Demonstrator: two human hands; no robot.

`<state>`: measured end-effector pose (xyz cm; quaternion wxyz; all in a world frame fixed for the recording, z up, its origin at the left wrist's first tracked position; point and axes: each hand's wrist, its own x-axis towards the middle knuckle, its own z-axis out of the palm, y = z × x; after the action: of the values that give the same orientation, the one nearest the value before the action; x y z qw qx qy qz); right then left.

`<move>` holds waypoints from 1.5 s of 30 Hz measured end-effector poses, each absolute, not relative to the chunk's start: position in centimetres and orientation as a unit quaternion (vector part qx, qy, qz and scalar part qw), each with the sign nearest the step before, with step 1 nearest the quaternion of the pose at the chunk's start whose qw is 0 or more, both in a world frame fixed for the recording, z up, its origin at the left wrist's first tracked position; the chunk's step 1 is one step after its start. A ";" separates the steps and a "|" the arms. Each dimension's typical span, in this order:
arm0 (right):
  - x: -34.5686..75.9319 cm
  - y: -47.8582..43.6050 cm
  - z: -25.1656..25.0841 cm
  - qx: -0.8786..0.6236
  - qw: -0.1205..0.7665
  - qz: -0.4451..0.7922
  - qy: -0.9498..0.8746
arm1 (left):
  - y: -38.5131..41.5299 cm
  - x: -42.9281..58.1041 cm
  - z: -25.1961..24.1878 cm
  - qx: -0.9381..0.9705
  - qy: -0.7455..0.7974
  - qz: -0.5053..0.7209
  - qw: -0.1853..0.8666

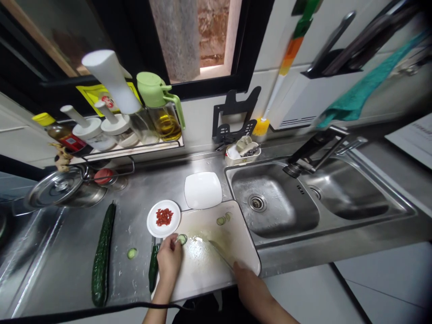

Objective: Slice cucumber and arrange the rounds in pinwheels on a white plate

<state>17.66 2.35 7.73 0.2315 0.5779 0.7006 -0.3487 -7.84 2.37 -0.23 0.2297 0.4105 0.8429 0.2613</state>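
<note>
My left hand (pixel 169 257) is at the left part of the white cutting board (pixel 199 283), its fingers closed on cucumber slices (pixel 182 239). My right hand (pixel 249 283) grips a knife (pixel 221 255), whose blade points up and left across the wet board. A few thin cucumber slices (pixel 221 221) lie near the board's far right corner. Beside my left wrist is a cut piece of cucumber (pixel 154 269), partly on the board's left edge. One slice (pixel 132 253) rests on the steel counter, and a whole cucumber (pixel 103 256) lies further left.
Beyond the board are a small plate of chopped red pieces (pixel 164 217) and a square white plate (pixel 203 190). A double sink (pixel 276 202) with a black faucet (pixel 308 153) adjoins on the right. A seasoning rack (pixel 131 153) and lidded pot (pixel 60 189) stand back left.
</note>
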 end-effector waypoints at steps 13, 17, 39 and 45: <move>17.7 2.1 7.4 0.577 0.239 -0.316 0.714 | 11.6 2.9 1.4 0.738 0.606 0.096 0.281; 17.7 2.3 7.6 0.573 0.252 -0.324 0.709 | 12.8 4.5 0.6 0.750 0.613 0.016 0.249; 18.2 2.7 7.6 0.582 0.229 -0.368 0.688 | 10.8 -0.9 -0.8 0.344 0.738 0.254 0.522; 18.6 2.7 7.6 0.575 0.236 -0.367 0.692 | 7.9 -2.0 -1.0 0.306 0.715 0.250 0.577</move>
<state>18.61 2.66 7.56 0.2363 0.5748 0.6921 -0.3673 -1.95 7.92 -1.04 0.5768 0.3060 0.7148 0.2504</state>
